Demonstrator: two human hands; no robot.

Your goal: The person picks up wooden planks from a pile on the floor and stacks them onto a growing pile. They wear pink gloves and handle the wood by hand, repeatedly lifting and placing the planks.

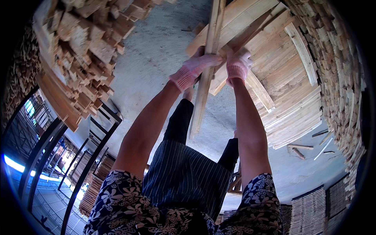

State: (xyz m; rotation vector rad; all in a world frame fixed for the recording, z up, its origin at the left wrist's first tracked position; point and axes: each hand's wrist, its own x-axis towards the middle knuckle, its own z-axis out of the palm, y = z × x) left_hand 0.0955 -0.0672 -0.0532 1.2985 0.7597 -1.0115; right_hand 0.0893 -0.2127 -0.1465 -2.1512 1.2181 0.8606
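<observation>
Both my hands wear pinkish knit gloves and reach forward over the stacked boards. My left hand [197,67] is closed around a long, narrow wooden strip [201,98], which runs from the top of the view down toward my legs. Close beside it, my right hand [239,64] has its fingers curled at the near end of a darker wooden strip [254,29] that slants away to the upper right. Its fingertips are partly hidden. Under and around the hands lie pale boards [270,58], with a loose short board [260,90] sticking out below my right hand.
A tall pile of rough wood pieces [82,47] rises at the left, next to a black metal frame [84,168]. Stacked wood [329,70] forms a wall at the right. Scrap sticks [300,147] lie on the grey concrete floor [145,66].
</observation>
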